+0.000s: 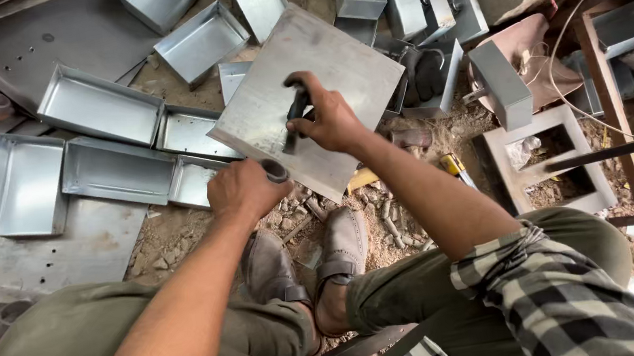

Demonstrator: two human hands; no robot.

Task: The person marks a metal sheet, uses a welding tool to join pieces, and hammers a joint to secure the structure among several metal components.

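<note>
Flat grey metal sheet (318,63) held tilted above dirt ground, over person's shoes (342,244). Left hand (245,189) wrapped tight around small dark ring-ended piece (275,170) at sheet's lower edge. Right hand (330,119) on top of sheet, gripping dark tool (294,116). Shiny metal trays (99,105) lie left of sheet, more trays behind it.

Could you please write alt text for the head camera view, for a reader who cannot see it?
A seated person's left hand grips a flat metal sheet by its edge while the right hand presses a dark tool against it. Shallow metal trays lie on the dirt beyond.
</note>
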